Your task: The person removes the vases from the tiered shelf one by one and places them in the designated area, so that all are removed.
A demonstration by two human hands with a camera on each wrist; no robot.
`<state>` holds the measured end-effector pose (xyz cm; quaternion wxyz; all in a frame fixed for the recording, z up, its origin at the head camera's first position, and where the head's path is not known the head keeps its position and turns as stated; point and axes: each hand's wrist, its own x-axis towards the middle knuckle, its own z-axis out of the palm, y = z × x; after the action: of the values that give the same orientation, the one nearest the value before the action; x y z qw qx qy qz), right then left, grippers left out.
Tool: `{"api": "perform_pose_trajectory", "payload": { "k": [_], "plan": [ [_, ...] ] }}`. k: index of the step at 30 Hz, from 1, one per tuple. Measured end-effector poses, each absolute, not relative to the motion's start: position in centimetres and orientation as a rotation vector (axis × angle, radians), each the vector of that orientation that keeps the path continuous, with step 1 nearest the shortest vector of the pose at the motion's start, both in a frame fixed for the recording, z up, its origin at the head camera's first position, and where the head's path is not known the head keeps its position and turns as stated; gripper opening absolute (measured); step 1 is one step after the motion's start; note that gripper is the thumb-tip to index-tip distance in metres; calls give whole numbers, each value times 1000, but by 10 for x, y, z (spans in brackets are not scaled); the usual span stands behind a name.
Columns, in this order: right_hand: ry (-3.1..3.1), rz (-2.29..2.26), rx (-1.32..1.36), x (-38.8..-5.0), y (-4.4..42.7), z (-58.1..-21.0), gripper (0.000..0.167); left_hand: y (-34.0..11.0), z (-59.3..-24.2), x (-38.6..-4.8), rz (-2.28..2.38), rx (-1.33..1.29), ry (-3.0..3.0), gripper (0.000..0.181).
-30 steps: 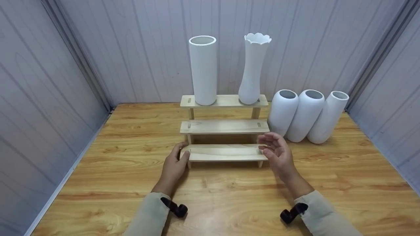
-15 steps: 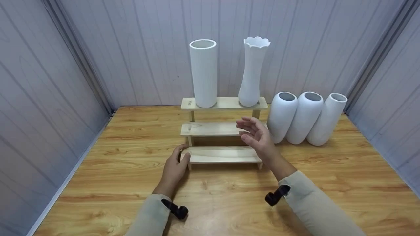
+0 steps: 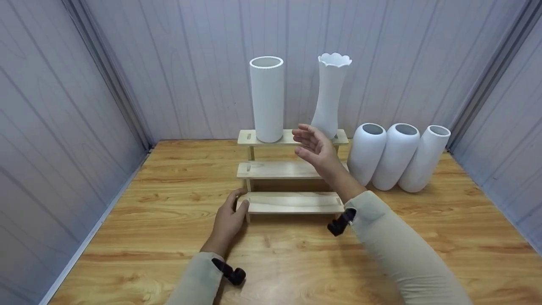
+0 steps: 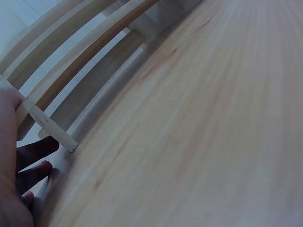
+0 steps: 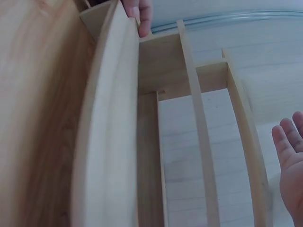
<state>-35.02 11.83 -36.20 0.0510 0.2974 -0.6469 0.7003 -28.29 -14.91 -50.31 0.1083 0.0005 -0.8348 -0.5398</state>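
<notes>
Head view shows the right hand (image 3: 316, 148), fingers loosely bent and empty, moved up the wooden stand (image 3: 281, 169) toward the scalloped vase (image 3: 330, 93), far right on the top shelf (image 3: 288, 137) and seemingly within reach, while the left hand (image 3: 229, 218) pinches the stand's near left end.

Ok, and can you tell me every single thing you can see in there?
Wooden stand: 1, pale wood, on the table
Straight vase: 1, white, top shelf, left
Frilly-topped vase: 1, white, top shelf, right
Rounded vases: 2, white, on the table right of the stand
Narrow-necked vase: 1, white, end of that row
Table: 1, yellow-brown, underneath
Walls: 3, pale grey, back and sides
Wrist cameras: 2, black, at the cuffs
Sleeves: 2, beige, on both arms
Left hand: 1, bare, gripping the bottom shelf's left end
Right hand: 1, bare, before the frilly-topped vase
</notes>
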Motion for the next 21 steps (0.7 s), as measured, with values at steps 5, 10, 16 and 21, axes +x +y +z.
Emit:
{"api": "perform_pose_trajectory", "payload": {
  "k": [5, 10, 16, 21],
  "plan": [
    [-2014, 2136, 880, -368, 110, -354, 65, -152, -504, -283, -1580, 17, -2471, 34],
    [-2029, 2143, 834, -381, 100, -347, 67, -155, -502, -282, -1597, -27, -2468, 33],
    [-2084, 2139, 738, -392, 86, -336, 73, -153, -501, -283, -1609, -42, -2475, 33],
    [-2144, 2137, 656, -402, 77, -330, 78, -148, -503, -283, -1565, -16, -2471, 32]
  ]
}}
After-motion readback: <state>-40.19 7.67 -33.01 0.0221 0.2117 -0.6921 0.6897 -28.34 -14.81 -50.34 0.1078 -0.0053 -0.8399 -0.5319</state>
